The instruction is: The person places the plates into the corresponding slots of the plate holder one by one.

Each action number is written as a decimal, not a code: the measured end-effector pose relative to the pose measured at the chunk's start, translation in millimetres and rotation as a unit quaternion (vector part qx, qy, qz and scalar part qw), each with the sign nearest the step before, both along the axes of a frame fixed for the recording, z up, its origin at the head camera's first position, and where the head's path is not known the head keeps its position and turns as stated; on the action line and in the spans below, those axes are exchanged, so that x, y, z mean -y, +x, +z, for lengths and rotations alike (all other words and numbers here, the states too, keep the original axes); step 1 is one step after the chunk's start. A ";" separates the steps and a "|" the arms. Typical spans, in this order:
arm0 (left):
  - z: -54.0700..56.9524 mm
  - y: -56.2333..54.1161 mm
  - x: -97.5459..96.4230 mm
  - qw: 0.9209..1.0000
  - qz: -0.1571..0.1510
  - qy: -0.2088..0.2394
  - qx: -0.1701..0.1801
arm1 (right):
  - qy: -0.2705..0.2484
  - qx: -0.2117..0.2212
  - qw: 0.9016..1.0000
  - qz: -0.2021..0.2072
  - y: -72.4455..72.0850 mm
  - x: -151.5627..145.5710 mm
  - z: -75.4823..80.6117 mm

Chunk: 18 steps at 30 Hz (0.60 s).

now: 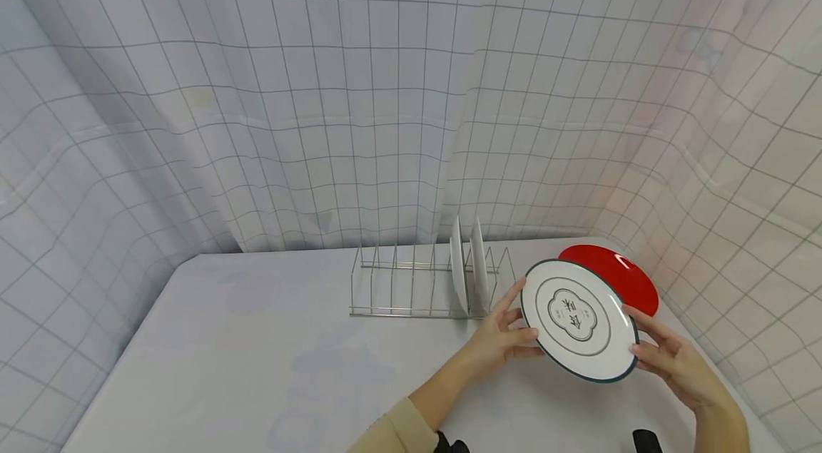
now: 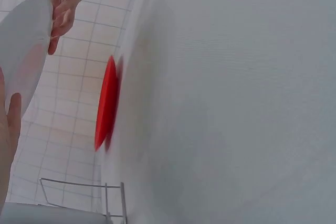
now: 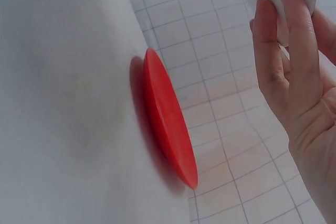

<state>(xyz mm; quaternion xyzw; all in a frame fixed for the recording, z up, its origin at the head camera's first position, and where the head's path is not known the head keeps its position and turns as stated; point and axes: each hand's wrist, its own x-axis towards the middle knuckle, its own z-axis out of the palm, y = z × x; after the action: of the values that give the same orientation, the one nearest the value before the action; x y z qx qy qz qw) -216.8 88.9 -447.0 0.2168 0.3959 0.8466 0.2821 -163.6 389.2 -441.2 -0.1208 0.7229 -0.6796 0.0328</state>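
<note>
A white plate [image 1: 610,342] with a dark blue rim and a printed emblem is held above the table between both hands. My left hand [image 1: 497,339] pinches its left edge, thumb on the face and fingers partly hidden at the rim. On the opposite edge, my right hand [image 1: 671,357] grips the rim, its fingers also seen behind the plate in the right wrist view. The plate leans with its face toward the head camera. Behind it a red plate [image 1: 594,260] lies on the table, partly covered from above by the white one.
Left of the hands stands a wire dish rack [image 1: 392,312] with two white plates [image 1: 478,264] upright in its right end. A white, grid-patterned curtain [image 1: 398,96] encloses the table [image 1: 257,353] at the back and sides. Dark objects show at the bottom edge.
</note>
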 end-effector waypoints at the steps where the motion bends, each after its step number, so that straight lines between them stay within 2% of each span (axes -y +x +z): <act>1: 3.9 -1.0 1.5 1.000 0.004 0.003 -0.005 | -0.001 -0.004 1.000 0.005 -2.3 2.0 3.0; 5: 21.6 -5.6 9.6 0.999 0.026 0.015 -0.018 | -0.008 -0.024 0.999 0.032 -12.9 12.6 14.1; 9: 43.2 -11.3 23.4 0.998 0.053 0.019 -0.037 | -0.045 -0.046 0.996 0.061 -28.2 26.7 23.5; 12: 59.7 -16.2 37.7 0.996 0.071 0.013 -0.060 | -0.042 -0.053 0.997 0.043 -40.7 37.9 26.4; 15: 74.6 -21.2 55.1 0.992 0.093 0.001 -0.087 | 0.003 -0.036 0.999 0.002 -52.4 48.3 23.7; 18: 88.5 -26.0 74.6 0.986 0.125 -0.016 -0.113 | 0.053 -0.023 0.998 -0.014 -62.9 58.1 16.4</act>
<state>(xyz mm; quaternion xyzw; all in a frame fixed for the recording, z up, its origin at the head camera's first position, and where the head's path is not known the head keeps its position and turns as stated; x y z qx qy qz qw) -242.8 14.3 -358.5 0.2548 0.4627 0.8390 0.1308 -226.6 331.1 -424.8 -0.1244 0.7601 -0.6376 0.0131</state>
